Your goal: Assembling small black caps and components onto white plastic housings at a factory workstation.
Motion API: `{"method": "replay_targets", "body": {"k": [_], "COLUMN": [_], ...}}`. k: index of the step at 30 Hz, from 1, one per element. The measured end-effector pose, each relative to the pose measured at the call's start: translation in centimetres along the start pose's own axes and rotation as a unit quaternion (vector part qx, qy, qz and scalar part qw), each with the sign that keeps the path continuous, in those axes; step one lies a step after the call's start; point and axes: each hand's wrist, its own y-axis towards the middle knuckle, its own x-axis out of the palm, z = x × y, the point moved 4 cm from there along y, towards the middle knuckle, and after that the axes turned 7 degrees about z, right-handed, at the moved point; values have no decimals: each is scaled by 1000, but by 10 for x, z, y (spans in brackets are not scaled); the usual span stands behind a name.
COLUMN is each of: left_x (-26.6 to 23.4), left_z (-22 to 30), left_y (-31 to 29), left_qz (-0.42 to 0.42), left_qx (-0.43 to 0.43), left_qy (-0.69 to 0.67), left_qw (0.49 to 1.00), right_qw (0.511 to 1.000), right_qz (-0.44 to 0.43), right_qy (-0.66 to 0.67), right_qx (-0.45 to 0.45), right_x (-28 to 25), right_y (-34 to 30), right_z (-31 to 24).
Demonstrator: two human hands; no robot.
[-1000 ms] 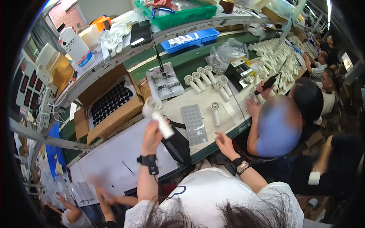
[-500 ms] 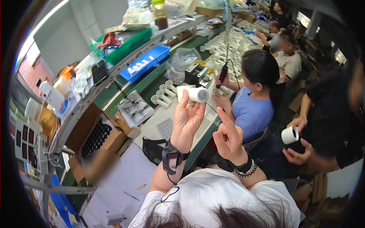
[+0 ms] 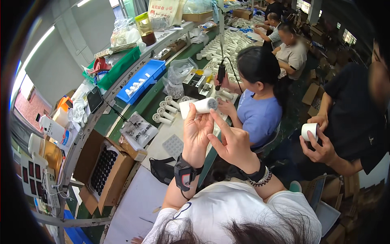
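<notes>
My left hand (image 3: 198, 136) is closed around a white cylindrical housing (image 3: 204, 105), held up over the bench with a greyish printed label on its right-hand end. A flat white part juts from the housing's left side, partly behind my fingers. My right hand (image 3: 235, 148) holds nothing. Its index finger reaches up to the labelled end, thumb held apart, the other fingers partly curled; whether the fingertip touches cannot be told. Several white lamp-like pieces (image 3: 165, 110) with round heads lie on the bench beyond my left hand.
A co-worker in blue (image 3: 260, 114) holds a black power screwdriver (image 3: 221, 74) at the bench. Another, in black at right, handles a white cylinder (image 3: 310, 131). An open carton of black round parts (image 3: 105, 168) stands left, below a blue tray (image 3: 140, 81) and a green bin (image 3: 112, 71).
My right index finger has moved up and left to the housing's labelled end. The housing has tilted slightly. The co-worker in black has turned the white cylinder, and my view has shifted.
</notes>
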Motion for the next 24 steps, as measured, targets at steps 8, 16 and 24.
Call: {"method": "replay_targets", "body": {"k": [8, 16, 24], "left_x": [8, 10, 16], "left_z": [-11, -19, -26], "left_y": [-16, -27, -19], "left_qz": [-15, -3, 19], "left_qx": [-26, -32, 56], "left_qy": [-8, 0, 8], "left_qw": [1000, 999, 998], "right_qw": [998, 988, 986], "right_qz": [5, 6, 37], "right_qy": [61, 151, 158], "right_qx": [12, 11, 40], "right_x": [-3, -5, -13], "right_y": [-5, -6, -11], "right_z": [6, 13, 15]}}
